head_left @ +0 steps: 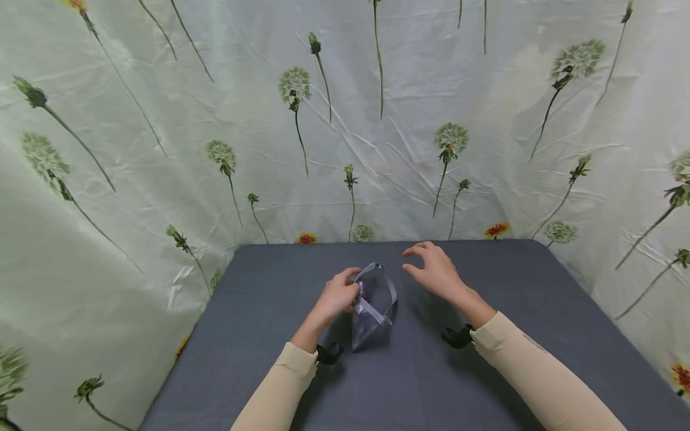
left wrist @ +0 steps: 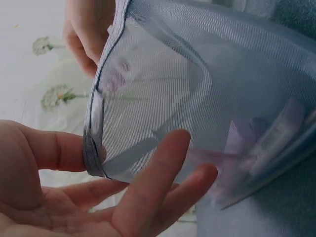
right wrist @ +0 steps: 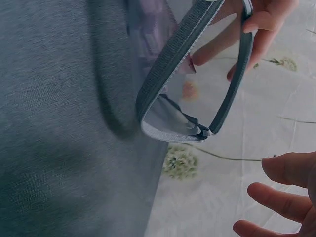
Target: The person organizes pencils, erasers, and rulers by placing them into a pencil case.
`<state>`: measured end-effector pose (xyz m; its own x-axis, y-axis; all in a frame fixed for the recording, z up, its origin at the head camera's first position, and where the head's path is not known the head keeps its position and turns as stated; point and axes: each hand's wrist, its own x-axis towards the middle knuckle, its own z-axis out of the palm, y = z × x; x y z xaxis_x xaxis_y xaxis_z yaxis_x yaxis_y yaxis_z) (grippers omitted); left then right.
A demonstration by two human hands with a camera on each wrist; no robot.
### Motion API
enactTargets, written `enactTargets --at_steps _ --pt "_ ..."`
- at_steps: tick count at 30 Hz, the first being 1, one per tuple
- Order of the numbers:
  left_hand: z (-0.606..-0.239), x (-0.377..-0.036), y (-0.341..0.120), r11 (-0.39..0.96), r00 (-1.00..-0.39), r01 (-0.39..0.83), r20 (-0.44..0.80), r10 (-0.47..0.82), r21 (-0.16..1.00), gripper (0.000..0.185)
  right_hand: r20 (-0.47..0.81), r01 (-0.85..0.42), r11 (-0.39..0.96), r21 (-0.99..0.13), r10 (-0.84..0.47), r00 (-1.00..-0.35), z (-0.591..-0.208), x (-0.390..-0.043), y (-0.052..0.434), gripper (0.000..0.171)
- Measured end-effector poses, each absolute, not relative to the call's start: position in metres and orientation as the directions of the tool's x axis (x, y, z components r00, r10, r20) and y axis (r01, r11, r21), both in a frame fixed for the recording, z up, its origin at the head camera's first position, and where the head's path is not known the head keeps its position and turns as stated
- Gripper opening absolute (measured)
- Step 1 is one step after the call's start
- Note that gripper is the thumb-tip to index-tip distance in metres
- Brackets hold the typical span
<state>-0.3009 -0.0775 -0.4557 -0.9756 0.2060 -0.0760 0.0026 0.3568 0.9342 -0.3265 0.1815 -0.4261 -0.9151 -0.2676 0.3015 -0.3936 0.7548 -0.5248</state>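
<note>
A translucent grey mesh zip pouch (head_left: 372,311) stands on the dark grey table (head_left: 485,371) with its zip mouth gaping. My left hand (head_left: 339,296) grips its left edge, the thumb on the seam and the fingers (left wrist: 158,182) curled against the mesh (left wrist: 197,89). Pale purple items (left wrist: 276,143) show blurred through the mesh low in the pouch. My right hand (head_left: 436,272) hovers just right of the pouch, fingers spread and holding nothing. In the right wrist view the open zip rim (right wrist: 187,64) sits above my right fingertips (right wrist: 286,197), apart from them.
A pale cloth backdrop (head_left: 377,149) printed with dandelions walls the table at the back and on both sides. The table's far edge (head_left: 388,242) lies just beyond the hands. Black camera mounts sit on both wrists.
</note>
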Motion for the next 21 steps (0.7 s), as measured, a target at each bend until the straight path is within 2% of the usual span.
enactTargets --at_steps 6,8,12,17,21 --pt "-0.459 -0.293 -0.059 0.584 -0.986 0.1 0.001 0.168 0.805 0.051 0.278 -0.367 0.777 -0.512 -0.254 -0.926 -0.44 -0.322 0.192 0.033" --pt "-0.462 -0.29 -0.051 0.692 -0.984 0.142 0.027 0.175 0.707 0.054 0.269 -0.361 0.783 -0.507 -0.253 -0.929 -0.444 -0.32 0.195 0.033" --pt "-0.472 -0.283 -0.034 0.866 -0.97 0.238 0.062 0.235 0.44 0.059 0.26 -0.357 0.801 -0.481 -0.258 -0.93 -0.452 -0.314 0.2 0.035" --pt "-0.488 -0.277 -0.023 0.936 -0.945 0.321 0.119 0.306 0.145 0.044 0.26 -0.365 0.812 -0.455 -0.271 -0.927 -0.46 -0.306 0.203 0.036" --pt "-0.494 -0.274 -0.02 0.94 -0.931 0.339 0.156 0.33 0.031 0.043 0.267 -0.37 0.818 -0.44 -0.274 -0.924 -0.467 -0.302 0.205 0.035"
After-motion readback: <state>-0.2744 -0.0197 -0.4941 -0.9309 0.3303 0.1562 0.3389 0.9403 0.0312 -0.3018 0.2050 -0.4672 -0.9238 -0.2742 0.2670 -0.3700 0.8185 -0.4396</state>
